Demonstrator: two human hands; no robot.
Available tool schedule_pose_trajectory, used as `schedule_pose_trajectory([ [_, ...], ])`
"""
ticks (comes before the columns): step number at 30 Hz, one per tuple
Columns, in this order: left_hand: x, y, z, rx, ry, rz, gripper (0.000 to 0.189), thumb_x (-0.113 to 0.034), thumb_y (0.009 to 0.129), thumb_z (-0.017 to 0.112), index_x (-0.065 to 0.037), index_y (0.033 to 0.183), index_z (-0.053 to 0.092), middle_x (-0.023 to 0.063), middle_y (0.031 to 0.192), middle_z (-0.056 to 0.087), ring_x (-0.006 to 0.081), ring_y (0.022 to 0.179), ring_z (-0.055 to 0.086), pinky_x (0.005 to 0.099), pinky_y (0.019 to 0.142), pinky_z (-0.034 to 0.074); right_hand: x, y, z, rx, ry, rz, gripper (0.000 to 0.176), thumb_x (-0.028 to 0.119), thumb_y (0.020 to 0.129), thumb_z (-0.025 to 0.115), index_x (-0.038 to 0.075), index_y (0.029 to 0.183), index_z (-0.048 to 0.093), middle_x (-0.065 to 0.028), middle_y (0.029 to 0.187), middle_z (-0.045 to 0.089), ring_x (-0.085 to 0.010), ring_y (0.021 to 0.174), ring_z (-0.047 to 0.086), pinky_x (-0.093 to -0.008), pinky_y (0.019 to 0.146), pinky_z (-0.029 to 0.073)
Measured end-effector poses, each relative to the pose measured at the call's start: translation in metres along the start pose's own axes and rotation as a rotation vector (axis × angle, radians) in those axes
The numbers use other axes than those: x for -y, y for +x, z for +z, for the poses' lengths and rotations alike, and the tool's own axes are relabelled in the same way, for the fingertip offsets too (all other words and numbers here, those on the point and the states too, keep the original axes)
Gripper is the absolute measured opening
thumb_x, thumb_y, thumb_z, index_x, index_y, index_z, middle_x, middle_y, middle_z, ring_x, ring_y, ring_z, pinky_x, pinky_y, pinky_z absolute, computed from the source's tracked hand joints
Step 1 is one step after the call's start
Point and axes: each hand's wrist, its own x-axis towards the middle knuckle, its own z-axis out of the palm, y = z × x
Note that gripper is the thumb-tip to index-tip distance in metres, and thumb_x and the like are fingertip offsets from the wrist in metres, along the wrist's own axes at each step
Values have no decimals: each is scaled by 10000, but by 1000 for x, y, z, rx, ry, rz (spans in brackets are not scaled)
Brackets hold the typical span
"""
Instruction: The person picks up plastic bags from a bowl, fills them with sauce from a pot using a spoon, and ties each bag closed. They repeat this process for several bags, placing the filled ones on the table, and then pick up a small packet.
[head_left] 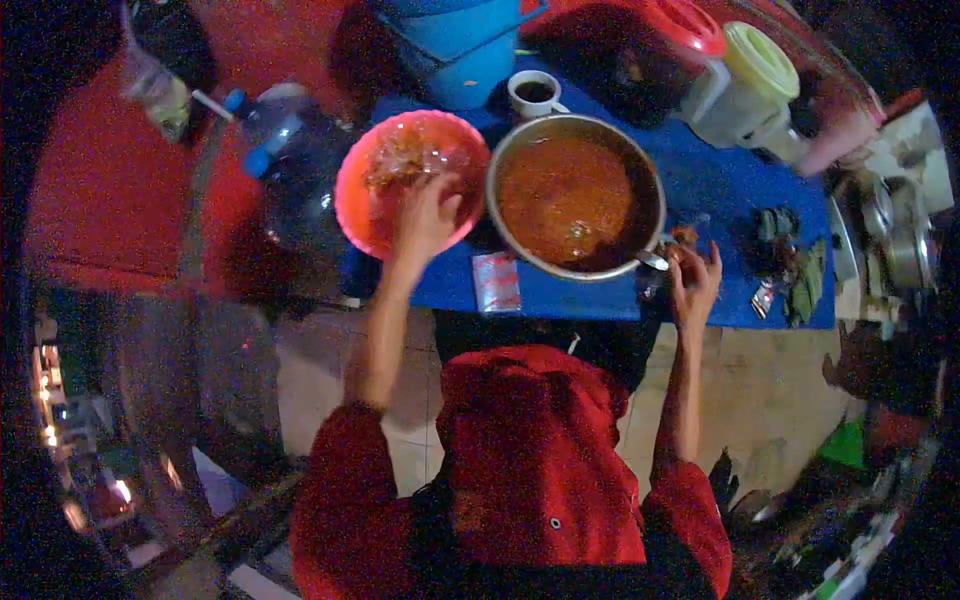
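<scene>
A pink bowl (350,205) with a scalloped rim holds clear plastic bags (405,160) with reddish-brown contents. My left hand (428,218) reaches into this bowl, its thumb apart from the fingers, just below the bags. Beside the bowl stands a metal pot (658,190) of orange-red sauce (568,195), with a small bright spot near its lower edge. At the pot's lower right, next to its handle (652,261), the fingers of my right hand (693,282) are curled round something small. Reddish, shiny bits show by those fingertips, too blurred to name.
A flat shiny packet (497,282) lies at the front edge of the blue table (735,270). Behind the pot are a cup of dark liquid (534,92) and a blue bucket (465,65). Lidded tubs (745,90) stand back right; small packets (765,298) lie right; water bottles (290,150) stand left.
</scene>
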Motion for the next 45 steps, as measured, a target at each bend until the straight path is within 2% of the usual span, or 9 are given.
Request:
schedule_pose_trajectory([
  [4, 22, 39, 13, 552, 345, -83, 510, -12, 768, 579, -51, 1272, 514, 247, 1286, 509, 414, 1141, 516, 454, 1034, 372, 2, -5, -18, -103, -14, 118, 396, 269, 833, 688, 68, 1165, 611, -247, 1317, 448, -367, 1227, 443, -411, 1014, 364],
  [11, -6, 26, -18, 55, 281, 99, 144, -56, 769, 628, -29, 902, 677, 166, 879, 650, 299, 804, 624, 413, 676, 490, 20, -46, -39, -339, -31, 214, 263, 160, 824, 680, 40, 1052, 627, -211, 1227, 529, -345, 1152, 504, -399, 979, 398],
  [19, -117, -111, -8, 585, -279, -79, 394, -165, 751, 754, -55, 1078, 564, 138, 1122, 607, 331, 1088, 570, 412, 953, 435, 165, -108, -20, 478, 1965, 924, 465, 310, 930, 578, 85, 1303, 418, -78, 1086, 593, -208, 953, 614, -327, 841, 513],
  [23, -131, -142, 9, 516, -392, 120, 569, -157, 714, 797, -39, 1187, 504, 156, 1176, 556, 287, 1102, 541, 381, 913, 444, 144, -124, -3, 536, 1397, 936, 195, 222, 892, 634, 77, 1022, 620, -17, 791, 615, -116, 648, 571, -267, 554, 479],
  [29, 24, -139, -41, -517, -456, -755, 419, -307, 870, 651, -52, 1149, 469, 131, 1079, 561, 199, 747, 576, 276, 539, 443, 37, -37, -37, -219, 339, 327, 195, 204, 930, 562, 27, 960, 637, -97, 841, 628, -205, 777, 590, -315, 704, 471],
  [33, 75, -105, -67, -232, -726, -870, 438, -372, 899, 581, -51, 1164, 443, 135, 1042, 589, 200, 737, 614, 286, 518, 460, -13, -8, -30, 122, -55, 98, 228, 185, 810, 676, 54, 995, 650, -147, 995, 595, -297, 880, 590, -371, 777, 490],
  [35, 88, -93, -61, 267, -930, -915, 400, -372, 906, 542, -38, 1117, 476, 148, 1012, 613, 284, 864, 651, 341, 642, 543, -21, -15, -22, 92, -74, 73, 271, 186, 783, 697, 51, 1012, 645, -148, 1025, 584, -300, 901, 583, -379, 787, 491],
  [41, 70, -123, -61, 115, -1349, -701, 196, -229, 898, 507, -34, 891, 528, 173, 963, 626, 415, 982, 618, 459, 933, 513, -67, -18, -16, -100, 499, 357, 276, 237, 841, 675, 35, 1020, 617, -98, 941, 652, -248, 779, 623, -336, 699, 506],
  [45, 75, -206, -75, 171, -1695, -703, 108, -150, 901, 478, -78, 892, 559, 90, 1000, 647, 236, 896, 634, 425, 848, 531, -33, -18, -44, -46, 1097, 823, 223, 273, 905, 572, 64, 975, 605, -97, 920, 660, -191, 747, 627, -292, 622, 492],
])
